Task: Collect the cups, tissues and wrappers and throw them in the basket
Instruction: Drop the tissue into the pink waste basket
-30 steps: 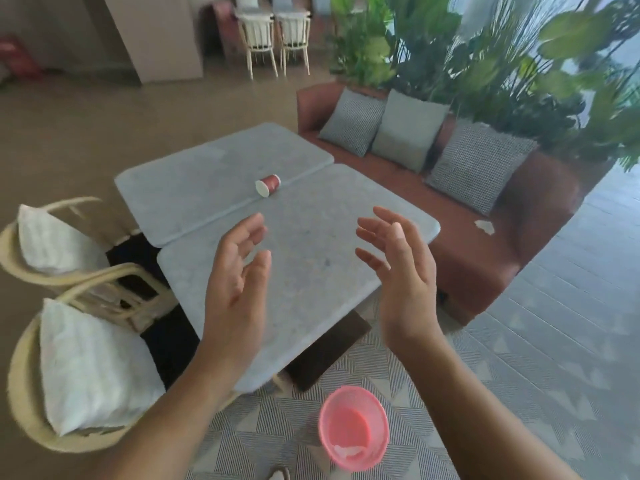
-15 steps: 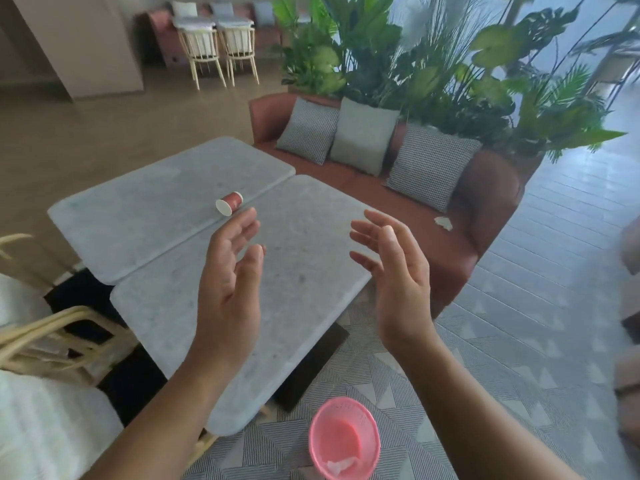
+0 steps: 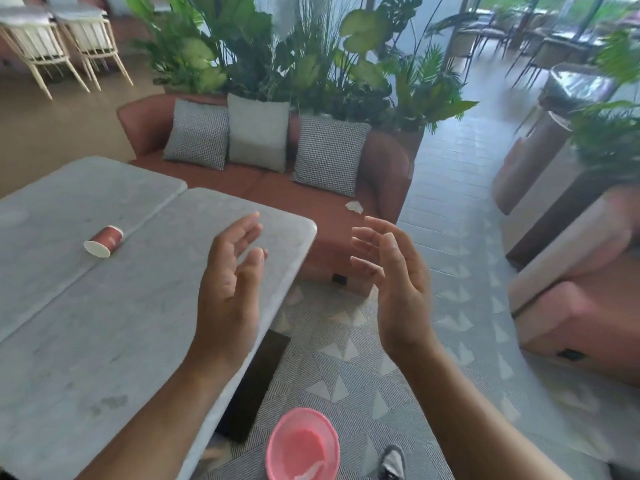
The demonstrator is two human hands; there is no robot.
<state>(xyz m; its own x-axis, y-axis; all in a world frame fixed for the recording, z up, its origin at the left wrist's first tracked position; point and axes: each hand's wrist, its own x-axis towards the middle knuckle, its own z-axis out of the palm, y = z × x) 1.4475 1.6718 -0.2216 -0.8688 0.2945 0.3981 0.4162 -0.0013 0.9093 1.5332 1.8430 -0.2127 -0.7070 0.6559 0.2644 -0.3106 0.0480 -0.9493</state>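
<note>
Red paper cup [image 3: 103, 241], toppled, white-rimmed

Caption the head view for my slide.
Left hand and right hand open; red cup tipped on table; pink basket on rug.

- Cup [image 3: 104, 241]: red with white rim.
- Basket [image 3: 302, 444]: pink.
- Worktop [image 3: 104, 323]: mottled grey.
- Sofa [image 3: 384, 174]: rust-red; cushions [image 3: 329, 154] grey, checked.
- Rug [image 3: 346, 368]: grey with pale triangles.
</note>
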